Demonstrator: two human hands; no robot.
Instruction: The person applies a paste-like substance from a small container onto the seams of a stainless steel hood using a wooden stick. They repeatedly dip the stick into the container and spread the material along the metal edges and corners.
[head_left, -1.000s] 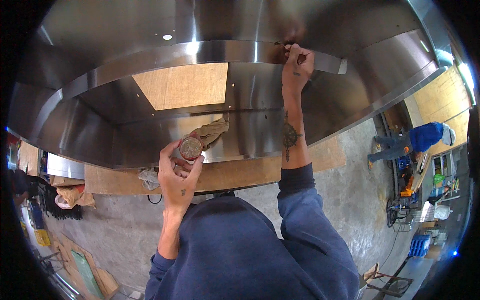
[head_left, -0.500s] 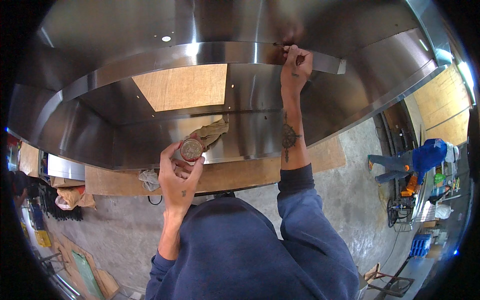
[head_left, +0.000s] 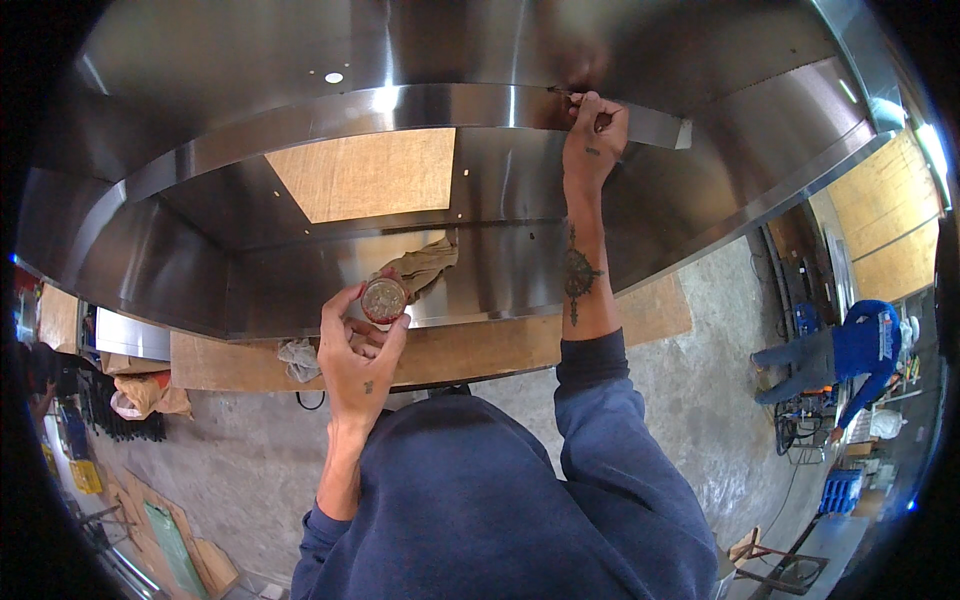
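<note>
Up at the far edge, the right hand point(head_left: 594, 135) pinches a thin tool point(head_left: 562, 92) against the curved steel band point(head_left: 400, 105) of the big stainless hood point(head_left: 700, 200). Nearer the body, the left hand point(head_left: 358, 355) grips a small round jar point(head_left: 384, 299), with a tan rag point(head_left: 425, 262) just behind it. Well off to the right, a person in blue point(head_left: 860, 350) bends over the concrete floor point(head_left: 700, 400).

Silver steel hood point(head_left: 300, 70), tan rag point(head_left: 425, 262), navy sleeves point(head_left: 600, 400)
</note>
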